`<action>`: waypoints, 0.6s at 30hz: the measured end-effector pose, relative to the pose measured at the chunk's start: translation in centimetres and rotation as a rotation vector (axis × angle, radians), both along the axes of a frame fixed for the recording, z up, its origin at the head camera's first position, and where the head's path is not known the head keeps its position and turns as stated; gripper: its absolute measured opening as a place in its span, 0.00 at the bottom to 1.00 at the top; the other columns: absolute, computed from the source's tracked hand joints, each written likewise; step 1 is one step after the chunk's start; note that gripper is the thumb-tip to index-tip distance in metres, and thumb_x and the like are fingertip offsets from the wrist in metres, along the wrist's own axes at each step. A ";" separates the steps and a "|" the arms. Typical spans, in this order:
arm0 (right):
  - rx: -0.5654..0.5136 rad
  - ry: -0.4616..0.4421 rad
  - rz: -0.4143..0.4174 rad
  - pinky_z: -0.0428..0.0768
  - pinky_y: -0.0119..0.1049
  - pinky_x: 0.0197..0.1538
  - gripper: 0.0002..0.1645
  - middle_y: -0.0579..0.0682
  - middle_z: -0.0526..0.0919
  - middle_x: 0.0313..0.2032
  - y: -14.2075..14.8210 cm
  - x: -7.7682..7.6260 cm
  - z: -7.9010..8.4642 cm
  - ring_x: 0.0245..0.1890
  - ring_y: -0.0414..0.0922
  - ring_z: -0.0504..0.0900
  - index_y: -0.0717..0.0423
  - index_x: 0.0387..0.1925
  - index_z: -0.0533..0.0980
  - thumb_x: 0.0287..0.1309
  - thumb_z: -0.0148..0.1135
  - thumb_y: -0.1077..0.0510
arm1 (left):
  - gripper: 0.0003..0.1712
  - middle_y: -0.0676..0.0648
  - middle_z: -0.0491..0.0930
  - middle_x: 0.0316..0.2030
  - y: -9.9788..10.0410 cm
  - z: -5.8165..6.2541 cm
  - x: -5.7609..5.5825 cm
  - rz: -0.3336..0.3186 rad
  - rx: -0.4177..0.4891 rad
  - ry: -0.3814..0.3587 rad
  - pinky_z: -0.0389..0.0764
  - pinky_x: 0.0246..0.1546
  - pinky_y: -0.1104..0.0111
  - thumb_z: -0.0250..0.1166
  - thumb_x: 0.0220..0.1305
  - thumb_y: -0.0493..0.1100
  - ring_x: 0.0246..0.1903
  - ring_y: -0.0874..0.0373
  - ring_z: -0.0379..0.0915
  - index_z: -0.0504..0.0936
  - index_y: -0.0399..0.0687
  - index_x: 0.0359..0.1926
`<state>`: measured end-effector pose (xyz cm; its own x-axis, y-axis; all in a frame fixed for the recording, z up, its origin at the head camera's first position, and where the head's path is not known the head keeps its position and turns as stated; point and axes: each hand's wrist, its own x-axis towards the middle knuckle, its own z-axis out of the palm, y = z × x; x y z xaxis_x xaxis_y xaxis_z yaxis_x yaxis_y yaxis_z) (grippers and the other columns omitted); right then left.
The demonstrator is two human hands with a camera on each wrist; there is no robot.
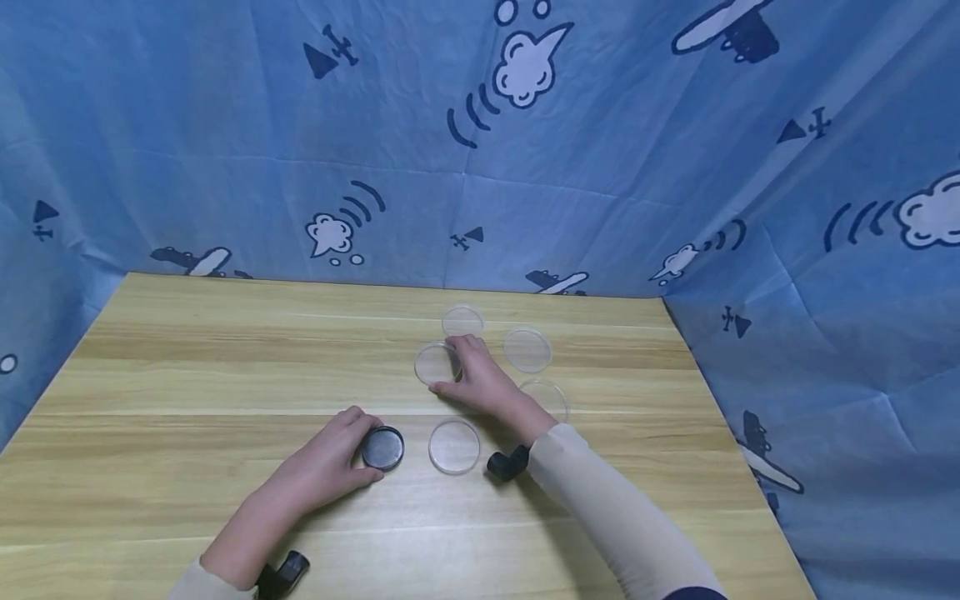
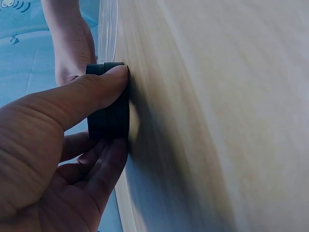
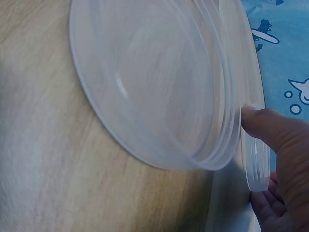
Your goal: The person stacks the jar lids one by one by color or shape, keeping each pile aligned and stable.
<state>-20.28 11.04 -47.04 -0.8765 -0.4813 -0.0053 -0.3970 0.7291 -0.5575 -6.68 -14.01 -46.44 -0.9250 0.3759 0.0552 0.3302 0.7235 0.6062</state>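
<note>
My left hand [image 1: 330, 462] grips a small round black container [image 1: 383, 448] by its sides, low over or on the table. Thumb and fingers span its dark wall [image 2: 107, 118] in the left wrist view. Farther back, my right hand [image 1: 483, 382] pinches the rim of a clear petri dish [image 1: 435, 365], thumb on the near side and fingers on the far side. That dish [image 3: 257, 162] also shows between thumb and fingers in the right wrist view. Another clear petri dish [image 1: 453, 447] lies between the hands, to the right of the black container.
More clear dishes stand around the right hand: one behind it [image 1: 462, 320], one to its right [image 1: 528, 350], and one [image 1: 551, 396] partly hidden by the wrist. The wooden table [image 1: 187, 375] ends at a blue printed curtain [image 1: 420, 125] behind and at the right.
</note>
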 end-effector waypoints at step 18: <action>-0.018 -0.013 -0.040 0.72 0.49 0.76 0.52 0.61 0.74 0.67 1.3 1.4 0.7 0.70 0.56 0.73 0.64 0.73 0.66 0.55 0.80 0.46 | 0.30 0.51 0.78 0.41 0.2 0.0 0.0 0.012 0.007 -0.009 0.83 0.50 0.60 0.83 0.48 0.41 0.42 0.61 0.75 0.82 0.41 0.52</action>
